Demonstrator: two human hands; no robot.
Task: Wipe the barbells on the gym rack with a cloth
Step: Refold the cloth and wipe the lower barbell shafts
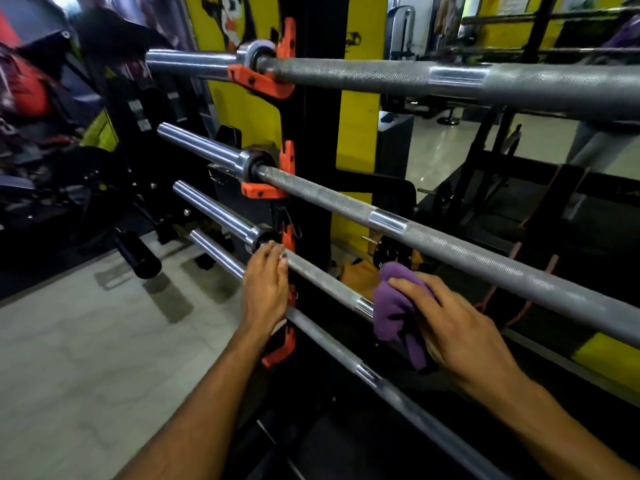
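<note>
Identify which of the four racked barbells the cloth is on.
The third barbell from the top: the right hand presses the purple cloth around its shaft; the other three are bare.

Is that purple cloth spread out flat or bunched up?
Bunched up: the purple cloth sits crumpled under the right hand, wrapped over the third barbell.

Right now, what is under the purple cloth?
The purple cloth wraps the third barbell, held by the right hand. The covered stretch of bar is hidden, as is most of the palm.
</note>
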